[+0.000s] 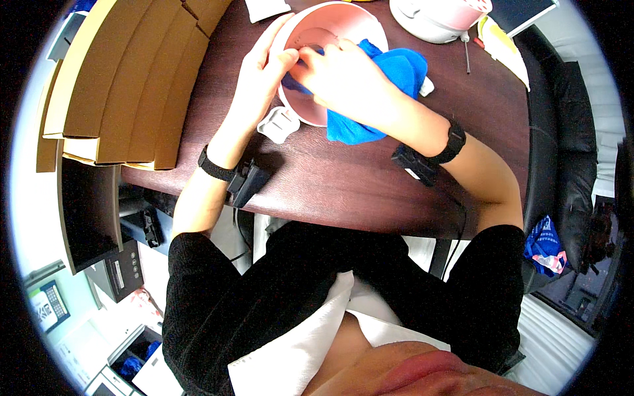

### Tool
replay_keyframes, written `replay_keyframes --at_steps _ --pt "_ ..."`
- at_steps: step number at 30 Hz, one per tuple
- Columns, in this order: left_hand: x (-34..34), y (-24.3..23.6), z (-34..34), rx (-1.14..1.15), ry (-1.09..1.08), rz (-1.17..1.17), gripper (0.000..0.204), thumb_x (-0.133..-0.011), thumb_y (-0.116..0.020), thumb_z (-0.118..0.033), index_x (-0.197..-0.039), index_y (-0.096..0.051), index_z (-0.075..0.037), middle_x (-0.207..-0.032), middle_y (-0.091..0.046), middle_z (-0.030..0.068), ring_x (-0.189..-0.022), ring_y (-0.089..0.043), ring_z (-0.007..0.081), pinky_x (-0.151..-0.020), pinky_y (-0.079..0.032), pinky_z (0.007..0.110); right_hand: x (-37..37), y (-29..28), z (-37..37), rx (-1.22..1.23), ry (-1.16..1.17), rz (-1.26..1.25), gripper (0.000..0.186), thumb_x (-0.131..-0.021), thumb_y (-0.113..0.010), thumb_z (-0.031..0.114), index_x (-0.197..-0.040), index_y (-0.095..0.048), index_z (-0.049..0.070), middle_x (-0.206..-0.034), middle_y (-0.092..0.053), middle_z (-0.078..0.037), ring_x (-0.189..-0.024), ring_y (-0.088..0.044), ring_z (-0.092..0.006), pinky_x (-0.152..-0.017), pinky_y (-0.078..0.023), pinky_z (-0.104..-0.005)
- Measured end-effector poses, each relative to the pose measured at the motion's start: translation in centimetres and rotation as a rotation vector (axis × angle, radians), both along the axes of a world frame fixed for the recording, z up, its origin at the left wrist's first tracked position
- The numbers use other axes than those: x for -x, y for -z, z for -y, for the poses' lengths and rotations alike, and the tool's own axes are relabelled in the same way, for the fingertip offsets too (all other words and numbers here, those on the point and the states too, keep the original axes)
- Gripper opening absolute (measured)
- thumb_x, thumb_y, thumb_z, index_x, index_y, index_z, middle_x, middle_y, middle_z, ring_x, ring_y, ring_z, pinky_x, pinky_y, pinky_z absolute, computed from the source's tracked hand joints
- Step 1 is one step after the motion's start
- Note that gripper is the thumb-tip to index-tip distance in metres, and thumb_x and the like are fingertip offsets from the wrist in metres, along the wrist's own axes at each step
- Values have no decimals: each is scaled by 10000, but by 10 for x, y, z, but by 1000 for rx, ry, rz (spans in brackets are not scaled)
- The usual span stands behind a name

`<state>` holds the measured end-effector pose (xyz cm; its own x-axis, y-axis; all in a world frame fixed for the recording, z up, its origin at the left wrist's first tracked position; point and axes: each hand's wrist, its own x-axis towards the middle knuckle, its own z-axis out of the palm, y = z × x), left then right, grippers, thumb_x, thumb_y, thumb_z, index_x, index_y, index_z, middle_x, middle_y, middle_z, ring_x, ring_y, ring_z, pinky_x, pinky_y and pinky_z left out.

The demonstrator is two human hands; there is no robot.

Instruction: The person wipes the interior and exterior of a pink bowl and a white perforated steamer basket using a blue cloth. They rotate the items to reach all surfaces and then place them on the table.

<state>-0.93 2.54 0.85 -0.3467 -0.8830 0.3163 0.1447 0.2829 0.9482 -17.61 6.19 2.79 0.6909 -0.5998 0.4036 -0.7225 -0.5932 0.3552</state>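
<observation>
Pink bowl (367, 25) held at nine o'clock by my half-curled left hand (261, 67), I'd press flat the blue cloth (356, 129) my curled right hand (335, 74) grips.

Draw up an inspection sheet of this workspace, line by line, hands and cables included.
Surface: dark reddish-brown wood-grain tabletop, front edge curved by the lens.
Job's things: round pink open container, with a bright blue cloth draped over its right side.
Clutter: stacked brown cardboard boxes at left; small white plastic piece beside the container; round white-and-pink appliance beyond, to the right.
Hands: left hand holds the container's rim; right hand reaches inside, its grip unclear.
Cables: thin black cables below both wrists; far ends cannot be traced.
Surroundings: black leather-look sofa at right, with a blue plastic bag near it.
</observation>
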Motion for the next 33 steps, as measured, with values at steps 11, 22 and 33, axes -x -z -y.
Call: replay_keyframes --at_steps 11,22,33 --pt "3 -9 -5 112 32 145 621 -792 -466 -123 -1391 -401 27 -1387 -465 142 -1301 -412 208 -1115 -260 327 9 -6 0 17 206 214 410 -678 -750 319 -1040 -621 174 -876 -594 -70 -703 -650 -218 -617 -516 -355" --pt "-5 0 1 104 -129 69 559 -867 -536 -122 -1400 -411 -10 -1373 -480 135 -1234 -482 194 -1055 -370 327 33 -40 0 -18 101 133 473 -667 -730 222 -1120 -623 142 -1077 -601 -116 -978 -578 -333 -912 -419 -479" --pt "0 -2 -3 121 -119 84 544 -908 -559 -171 -1412 -407 -37 -1342 -505 124 -1207 -487 163 -1024 -386 304 116 -35 -13 49 188 53 539 -652 -713 91 -1163 -596 217 -1123 -598 -30 -1132 -528 -235 -935 -395 -430"
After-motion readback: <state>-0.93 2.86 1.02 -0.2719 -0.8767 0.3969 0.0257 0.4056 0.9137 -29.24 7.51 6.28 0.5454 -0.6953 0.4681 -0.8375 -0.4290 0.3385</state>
